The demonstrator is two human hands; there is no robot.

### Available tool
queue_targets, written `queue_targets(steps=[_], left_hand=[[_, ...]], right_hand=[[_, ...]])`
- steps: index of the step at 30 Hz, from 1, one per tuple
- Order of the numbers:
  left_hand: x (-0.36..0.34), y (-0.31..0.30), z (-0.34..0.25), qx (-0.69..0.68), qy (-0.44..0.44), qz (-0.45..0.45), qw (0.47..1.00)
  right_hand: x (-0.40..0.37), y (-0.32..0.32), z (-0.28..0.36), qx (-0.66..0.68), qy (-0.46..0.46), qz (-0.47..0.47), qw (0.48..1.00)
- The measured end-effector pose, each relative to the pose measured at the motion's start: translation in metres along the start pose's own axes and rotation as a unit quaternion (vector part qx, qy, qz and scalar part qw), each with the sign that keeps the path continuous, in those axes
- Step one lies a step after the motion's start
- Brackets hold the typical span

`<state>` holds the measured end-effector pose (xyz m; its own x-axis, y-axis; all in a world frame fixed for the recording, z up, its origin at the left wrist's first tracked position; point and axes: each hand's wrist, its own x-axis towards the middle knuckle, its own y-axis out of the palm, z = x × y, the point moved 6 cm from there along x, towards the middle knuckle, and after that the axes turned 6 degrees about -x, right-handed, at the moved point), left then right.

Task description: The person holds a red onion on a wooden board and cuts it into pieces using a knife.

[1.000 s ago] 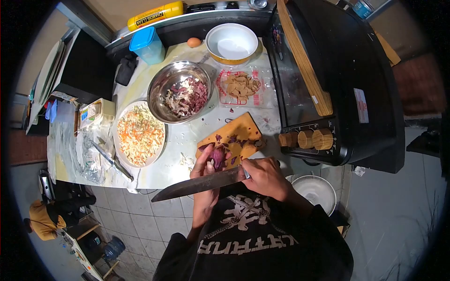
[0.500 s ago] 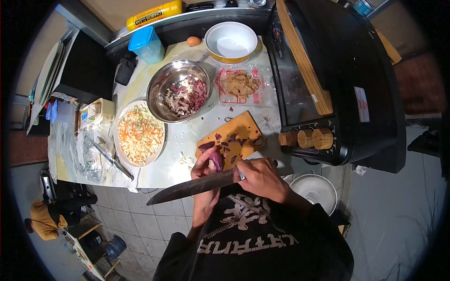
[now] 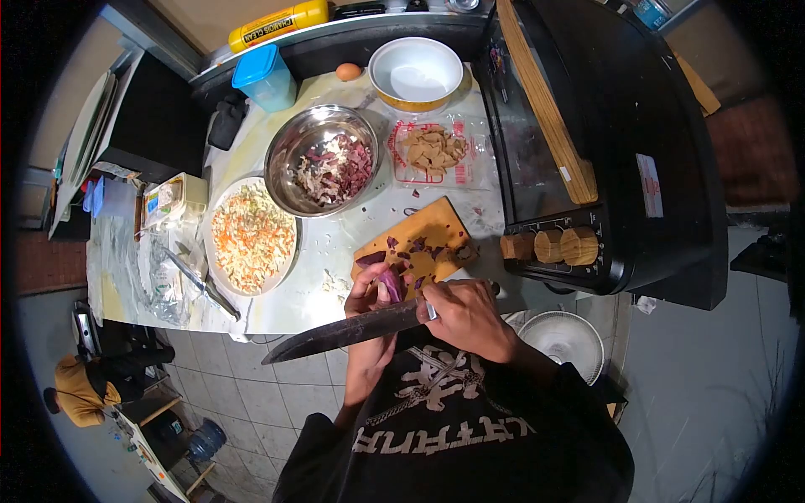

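My left hand (image 3: 367, 295) grips a purple vegetable piece (image 3: 390, 286) at the near left edge of the wooden cutting board (image 3: 432, 220). My right hand (image 3: 464, 316) is closed round the handle of a large dark knife (image 3: 340, 333), its blade pointing left across my left hand's wrist side, below the vegetable. Small purple scraps (image 3: 418, 246) lie scattered on the board. Behind it are a plastic bag with brown pieces (image 3: 434, 151) and a steel bowl (image 3: 281, 142) holding purple and white chopped food. A plate (image 3: 292, 260) of shredded orange and white vegetables stands to the left.
A white bowl (image 3: 415, 71), an egg (image 3: 348, 72) and a blue-lidded container (image 3: 267, 84) stand at the back. A black oven (image 3: 620, 151) borders the right side. Another knife (image 3: 204, 287) lies left of the plate. A person (image 3: 80, 392) is at far lower left.
The view has shifted very slightly. Both hands keep their holds on the knife and the purple piece, with little visible movement.
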<state>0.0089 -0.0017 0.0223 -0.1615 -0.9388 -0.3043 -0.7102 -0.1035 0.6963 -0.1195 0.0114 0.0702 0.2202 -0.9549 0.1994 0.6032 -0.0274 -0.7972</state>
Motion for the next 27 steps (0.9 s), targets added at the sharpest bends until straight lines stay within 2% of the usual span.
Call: queue_targets(steps=[5, 8, 11, 15, 27], left_hand=[[-0.001, 0.003, 0.003, -0.022, -0.021, 0.036, 0.999], [-0.001, 0.004, 0.005, -0.005, -0.036, 0.014, 0.999], [0.001, 0.003, 0.006, -0.047, -0.035, 0.041, 0.997], [0.0, 0.004, 0.005, -0.045, -0.038, 0.025, 0.998], [0.001, 0.007, 0.001, 0.071, -0.021, -0.001, 0.997]], right_hand=[[0.003, 0.001, -0.001, -0.027, 0.022, -0.001, 0.999], [0.002, 0.004, -0.002, -0.029, 0.025, -0.001, 0.999], [0.002, 0.005, -0.003, -0.031, 0.03, 0.007, 0.999], [0.001, 0.004, -0.004, -0.019, 0.033, 0.005, 0.999], [-0.001, 0.008, -0.002, -0.02, 0.04, 0.016, 0.999]])
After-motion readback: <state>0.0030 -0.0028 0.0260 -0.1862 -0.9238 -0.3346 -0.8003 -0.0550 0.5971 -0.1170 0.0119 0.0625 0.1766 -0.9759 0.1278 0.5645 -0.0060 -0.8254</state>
